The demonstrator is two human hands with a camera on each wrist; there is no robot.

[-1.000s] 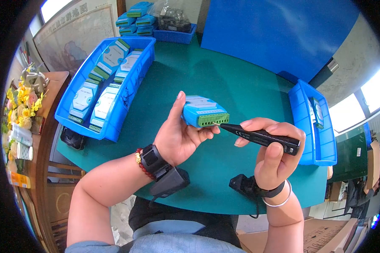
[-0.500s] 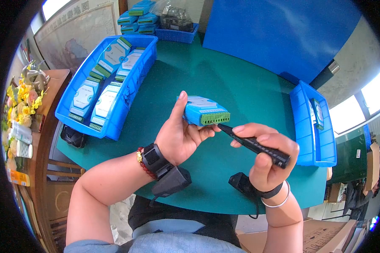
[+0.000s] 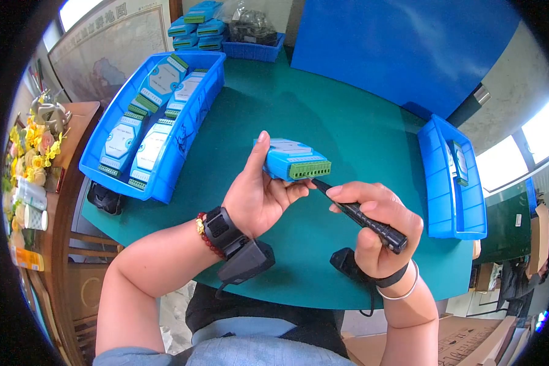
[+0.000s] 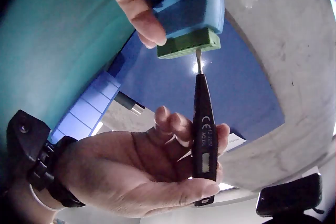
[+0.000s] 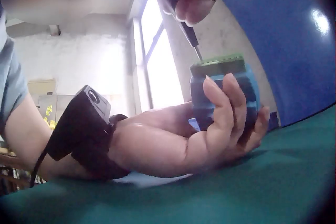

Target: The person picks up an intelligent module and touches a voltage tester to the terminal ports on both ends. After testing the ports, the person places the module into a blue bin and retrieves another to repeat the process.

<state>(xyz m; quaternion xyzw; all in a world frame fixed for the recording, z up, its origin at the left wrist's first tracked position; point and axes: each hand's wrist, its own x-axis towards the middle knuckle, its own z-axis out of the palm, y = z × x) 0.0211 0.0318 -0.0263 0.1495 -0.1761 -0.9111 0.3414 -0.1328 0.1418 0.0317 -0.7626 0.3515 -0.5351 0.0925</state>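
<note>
Mid-frame, fingers of the right hand (image 3: 396, 216) pinch a screwdriver (image 3: 363, 218) slanting up-left to the box (image 3: 280, 165) the left hand (image 3: 256, 195) grips.

Yellow flowers (image 3: 53, 149) and a white cup (image 3: 35, 218) sit over on the left; there's a big map (image 3: 113, 52) far left, a blue panel (image 3: 402, 52) far right, cardboard (image 3: 466, 338) near right.

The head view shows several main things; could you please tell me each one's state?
Blue module: held up in the left hand
Black screwdriver: gripped in the right hand, tip at the green terminal block
Left bin: open, holding several modules
Right bin: open, holding other modules
Back bin: holding bagged items
</note>
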